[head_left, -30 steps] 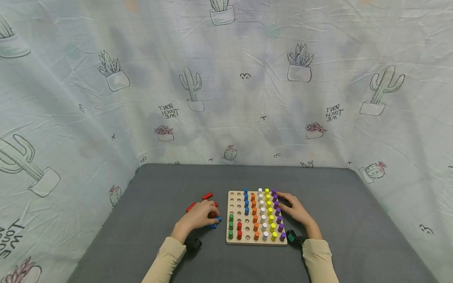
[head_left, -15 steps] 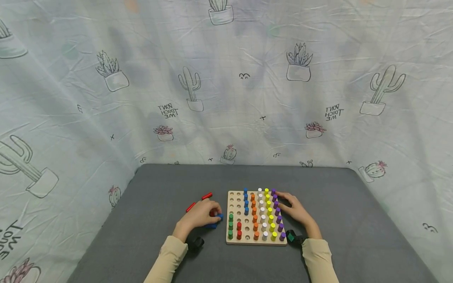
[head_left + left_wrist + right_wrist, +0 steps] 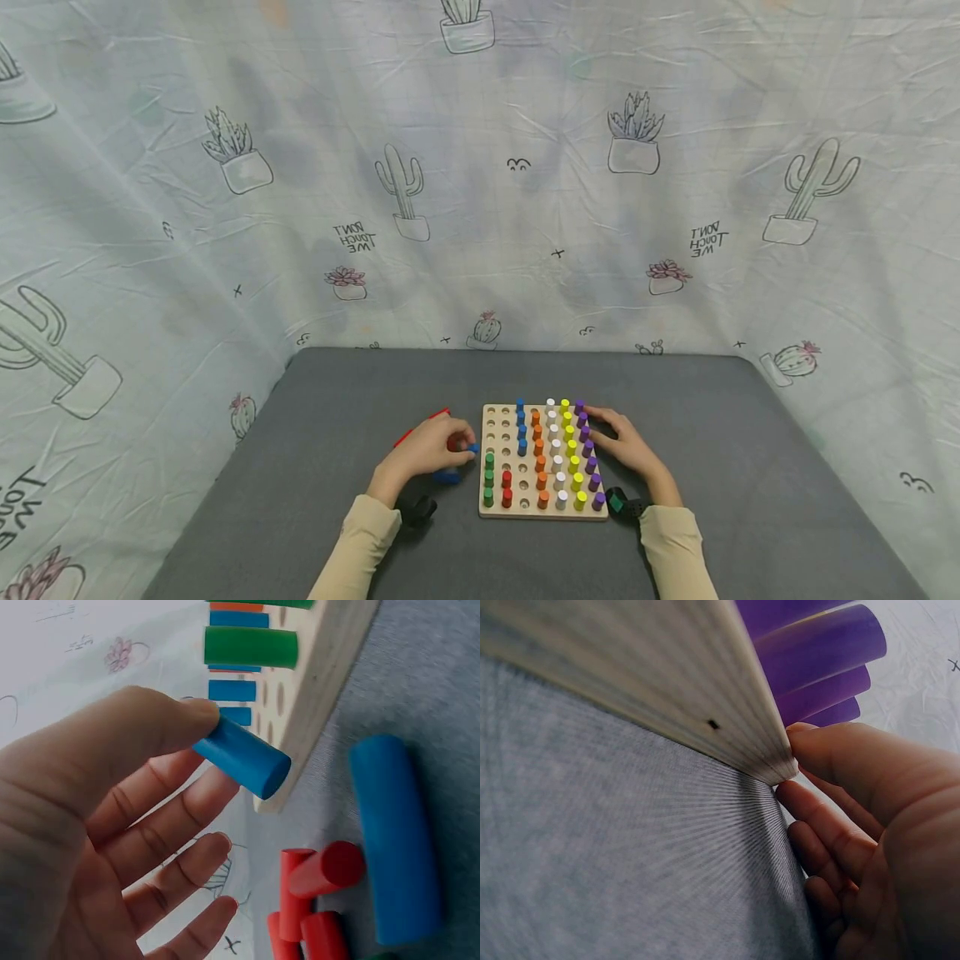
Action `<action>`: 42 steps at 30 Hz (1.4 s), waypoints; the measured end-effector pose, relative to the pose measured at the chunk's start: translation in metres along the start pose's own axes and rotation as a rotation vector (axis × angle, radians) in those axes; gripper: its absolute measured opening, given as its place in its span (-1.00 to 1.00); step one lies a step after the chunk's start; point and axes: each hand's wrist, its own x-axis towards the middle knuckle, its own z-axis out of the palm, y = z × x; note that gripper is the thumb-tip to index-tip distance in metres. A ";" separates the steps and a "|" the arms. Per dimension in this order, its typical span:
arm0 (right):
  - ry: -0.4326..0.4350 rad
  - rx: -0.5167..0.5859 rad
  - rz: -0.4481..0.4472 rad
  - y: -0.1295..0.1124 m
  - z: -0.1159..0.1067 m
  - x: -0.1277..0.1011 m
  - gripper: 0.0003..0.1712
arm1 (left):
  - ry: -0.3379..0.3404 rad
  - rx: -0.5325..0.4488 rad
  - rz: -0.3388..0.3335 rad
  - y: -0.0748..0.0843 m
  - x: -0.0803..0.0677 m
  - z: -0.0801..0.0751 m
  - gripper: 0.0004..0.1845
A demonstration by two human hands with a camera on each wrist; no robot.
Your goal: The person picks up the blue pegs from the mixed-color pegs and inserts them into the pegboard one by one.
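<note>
Wooden board [image 3: 319,682], apparently matt.

My right hand [image 3: 896,825] is on the end of a pale wooden board [image 3: 652,675], thumb tip right against its edge, the other fingers curling in by the corner! Just past my thumb, purple cylindrical pegs [image 3: 825,645] jut out in a row. There's a small dark mark [image 3: 713,724] on the board's side, grey woven cloth [image 3: 615,825] below, wrinkled white fabric [image 3: 919,690] beyond.
</note>
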 end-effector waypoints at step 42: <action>0.035 -0.025 -0.033 0.017 0.007 0.003 -0.51 | -0.017 -0.226 0.083 0.027 0.025 0.002 -0.87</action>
